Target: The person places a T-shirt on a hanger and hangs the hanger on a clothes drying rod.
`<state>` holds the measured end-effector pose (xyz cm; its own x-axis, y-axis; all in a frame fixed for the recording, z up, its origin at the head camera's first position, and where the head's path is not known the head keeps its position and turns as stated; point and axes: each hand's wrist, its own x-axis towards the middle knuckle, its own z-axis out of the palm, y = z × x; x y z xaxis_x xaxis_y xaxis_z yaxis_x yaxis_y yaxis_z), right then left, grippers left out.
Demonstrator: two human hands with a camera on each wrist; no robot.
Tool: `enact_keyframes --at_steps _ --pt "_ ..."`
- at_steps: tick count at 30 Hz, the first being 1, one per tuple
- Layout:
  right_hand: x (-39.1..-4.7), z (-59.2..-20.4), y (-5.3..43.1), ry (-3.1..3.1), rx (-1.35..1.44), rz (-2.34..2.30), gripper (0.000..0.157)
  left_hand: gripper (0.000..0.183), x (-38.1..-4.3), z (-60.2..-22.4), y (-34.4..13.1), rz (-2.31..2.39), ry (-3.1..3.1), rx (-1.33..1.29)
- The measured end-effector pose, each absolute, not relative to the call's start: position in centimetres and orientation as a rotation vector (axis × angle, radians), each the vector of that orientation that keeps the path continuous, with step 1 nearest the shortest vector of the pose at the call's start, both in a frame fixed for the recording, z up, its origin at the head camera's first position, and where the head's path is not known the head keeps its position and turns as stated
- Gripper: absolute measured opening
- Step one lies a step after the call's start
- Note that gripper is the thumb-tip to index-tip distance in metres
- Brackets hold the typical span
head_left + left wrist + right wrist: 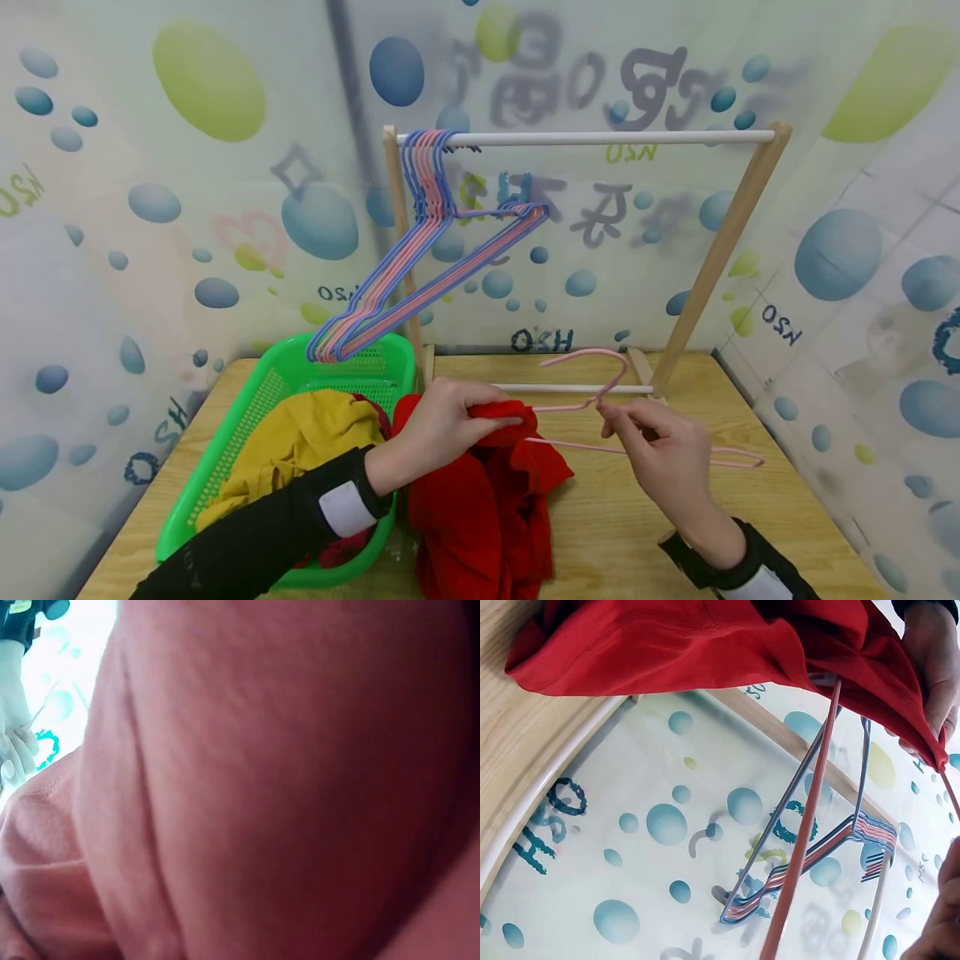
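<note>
My left hand (453, 421) grips the gathered edge of a red garment (480, 517), whose lower part hangs in folds over the table. One end of a pink clothes hanger (592, 351) goes into the red cloth, so that end is hidden. Just below the hook, my right hand (667, 454) pinches the hanger between thumb and fingers; its other end sticks out to the right. In the right wrist view, the hanger's long bar (802, 847) runs up into the garment's opening. A blurred reddish close-up fills most of the left wrist view.
A green basket (217, 442) at the left holds a yellow garment (300, 442) and dark red cloth. Behind stands a wooden-legged rack with a white rail (600, 138); several blue and pink hangers (427, 242) hang at its left end. Patterned sheeting surrounds the wooden table (622, 533).
</note>
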<state>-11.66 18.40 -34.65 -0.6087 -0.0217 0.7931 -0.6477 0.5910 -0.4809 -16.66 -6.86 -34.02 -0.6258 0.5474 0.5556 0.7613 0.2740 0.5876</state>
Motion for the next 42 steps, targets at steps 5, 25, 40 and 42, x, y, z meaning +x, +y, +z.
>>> enact_keyframes --at_steps 5,25,40,42 --pt "-11.6 -34.4 18.0 -2.027 0.543 1.015 0.026 0.015 -16.6 -34.0 -6.7 -1.281 -2.312 -1.21" --pt "-12.2 -36.1 18.2 -2.101 0.473 0.886 0.02 0.016 -16.4 -33.8 -6.2 -1.305 -2.341 -1.206" --pt "-12.4 -36.4 17.8 -2.104 0.503 0.855 0.022 0.013 -16.4 -33.7 -5.7 -1.25 -2.393 -1.213" --pt "-12.4 -36.4 17.7 -2.101 0.507 0.858 0.021 0.012 -16.4 -33.7 -5.7 -1.24 -2.393 -1.215"
